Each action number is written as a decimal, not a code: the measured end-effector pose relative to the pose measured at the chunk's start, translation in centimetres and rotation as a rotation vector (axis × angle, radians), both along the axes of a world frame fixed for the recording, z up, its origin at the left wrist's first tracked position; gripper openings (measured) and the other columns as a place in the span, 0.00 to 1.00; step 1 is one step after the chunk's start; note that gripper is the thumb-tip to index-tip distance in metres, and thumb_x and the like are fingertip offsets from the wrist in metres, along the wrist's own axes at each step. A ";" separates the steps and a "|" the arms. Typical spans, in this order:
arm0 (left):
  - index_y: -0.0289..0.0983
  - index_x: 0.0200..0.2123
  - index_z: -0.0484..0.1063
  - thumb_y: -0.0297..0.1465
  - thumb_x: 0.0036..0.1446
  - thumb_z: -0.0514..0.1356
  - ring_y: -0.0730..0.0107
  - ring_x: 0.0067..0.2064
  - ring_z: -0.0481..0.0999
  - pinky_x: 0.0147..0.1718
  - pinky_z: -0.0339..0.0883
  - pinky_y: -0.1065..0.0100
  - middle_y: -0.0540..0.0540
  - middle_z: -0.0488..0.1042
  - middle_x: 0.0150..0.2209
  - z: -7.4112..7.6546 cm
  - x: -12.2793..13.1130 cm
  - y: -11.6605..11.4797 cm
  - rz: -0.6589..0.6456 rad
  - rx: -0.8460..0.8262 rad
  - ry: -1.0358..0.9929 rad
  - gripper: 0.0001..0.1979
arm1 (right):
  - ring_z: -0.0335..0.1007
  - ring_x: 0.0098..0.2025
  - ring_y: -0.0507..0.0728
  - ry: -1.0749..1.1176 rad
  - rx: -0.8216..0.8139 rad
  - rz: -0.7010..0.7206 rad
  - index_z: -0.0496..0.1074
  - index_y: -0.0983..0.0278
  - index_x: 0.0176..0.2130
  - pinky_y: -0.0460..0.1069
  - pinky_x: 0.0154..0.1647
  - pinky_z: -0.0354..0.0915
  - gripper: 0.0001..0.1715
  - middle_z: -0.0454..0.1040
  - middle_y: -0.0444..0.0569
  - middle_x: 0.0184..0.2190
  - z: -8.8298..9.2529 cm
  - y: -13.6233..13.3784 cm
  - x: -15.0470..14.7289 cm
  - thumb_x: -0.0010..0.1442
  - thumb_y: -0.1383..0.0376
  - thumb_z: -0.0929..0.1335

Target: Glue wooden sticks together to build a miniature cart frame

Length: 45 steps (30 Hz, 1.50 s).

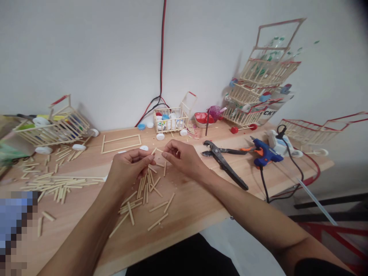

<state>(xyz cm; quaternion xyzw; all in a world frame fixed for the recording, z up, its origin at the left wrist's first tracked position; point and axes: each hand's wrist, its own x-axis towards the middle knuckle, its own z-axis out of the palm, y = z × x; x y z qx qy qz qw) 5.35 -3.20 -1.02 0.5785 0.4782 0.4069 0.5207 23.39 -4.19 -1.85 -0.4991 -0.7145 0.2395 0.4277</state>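
Observation:
Over the middle of the wooden table, my left hand pinches a short wooden stick between thumb and fingertips. My right hand is closed on another short wooden stick, and the two stick ends meet or nearly meet. Below my hands lies a loose pile of cut wooden sticks. A flat rectangular stick frame rests just behind my left hand, with a white bottle cap by its corner.
Small stick carts stand along the wall, one holding bottle caps; others are stacked at right. Black pliers and a blue glue gun with its cord lie right. More sticks cover the left. A red-filled dish sits behind.

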 end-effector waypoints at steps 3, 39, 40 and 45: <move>0.33 0.26 0.75 0.33 0.47 0.65 0.83 0.16 0.61 0.13 0.50 0.80 0.53 0.69 0.17 -0.1 -0.1 0.1 -0.006 0.007 -0.001 0.07 | 0.58 0.25 0.47 -0.006 0.000 0.002 0.68 0.65 0.30 0.43 0.28 0.55 0.05 0.68 0.40 0.25 -0.1 0.0 0.0 0.57 0.65 0.66; 0.34 0.23 0.72 0.38 0.46 0.63 0.80 0.15 0.57 0.15 0.47 0.75 0.54 0.64 0.14 -0.5 -0.2 0.3 -0.011 0.038 0.025 0.12 | 0.58 0.27 0.50 -0.009 -0.010 0.000 0.67 0.65 0.29 0.44 0.29 0.53 0.07 0.65 0.41 0.24 -1.2 0.3 -0.5 0.59 0.65 0.64; 0.34 0.23 0.72 0.38 0.46 0.63 0.80 0.15 0.57 0.15 0.47 0.75 0.53 0.65 0.15 -0.5 -0.2 0.3 -0.009 0.051 0.022 0.12 | 0.58 0.27 0.50 -0.008 -0.008 0.000 0.67 0.65 0.29 0.44 0.29 0.53 0.07 0.65 0.41 0.24 -1.3 0.3 -0.5 0.59 0.65 0.64; 0.34 0.21 0.71 0.39 0.44 0.64 0.80 0.15 0.55 0.15 0.45 0.75 0.54 0.63 0.14 -0.5 -0.1 0.2 -0.016 0.060 -0.037 0.13 | 0.59 0.28 0.50 -0.005 0.023 0.004 0.67 0.65 0.30 0.44 0.29 0.53 0.08 0.66 0.42 0.25 -1.8 0.4 -0.5 0.59 0.65 0.63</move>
